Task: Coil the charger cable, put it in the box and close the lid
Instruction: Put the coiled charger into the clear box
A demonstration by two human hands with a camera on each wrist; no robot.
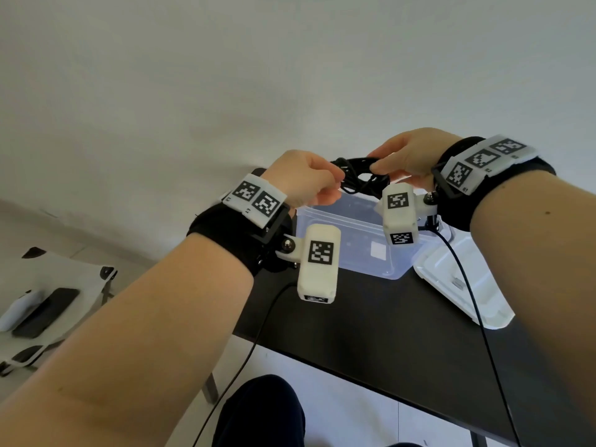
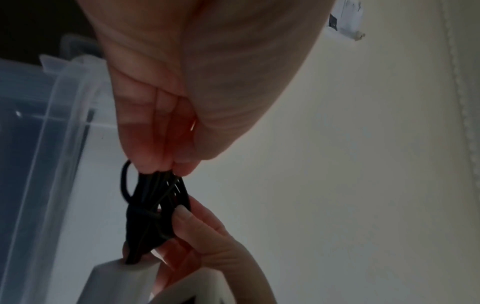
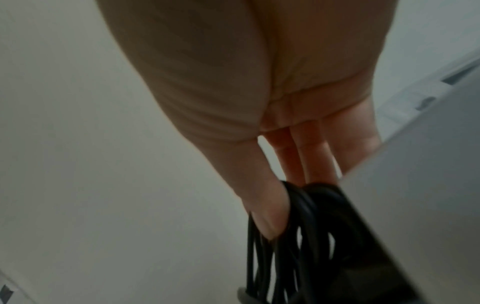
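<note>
A black charger cable (image 1: 358, 175), wound into a loose bundle of loops, hangs in the air between both hands above the far side of the box. My left hand (image 1: 309, 179) pinches the bundle's left end with curled fingertips. My right hand (image 1: 406, 162) pinches its right end between thumb and fingers. In the left wrist view the cable (image 2: 155, 203) runs from my left fingertips (image 2: 166, 164) down to the right hand's fingers (image 2: 192, 222). The right wrist view shows the loops (image 3: 298, 246) under the thumb. The clear plastic box (image 1: 358, 266) stands open on the black table. Its white lid (image 1: 464, 285) lies beside it.
The black table (image 1: 387, 330) ends close to my knees, with floor beyond its front edge. Thin black wires (image 1: 477, 304) trail from the wrist cameras across the table. A white folding stool (image 1: 48, 295) with a dark device on it stands on the floor at the left.
</note>
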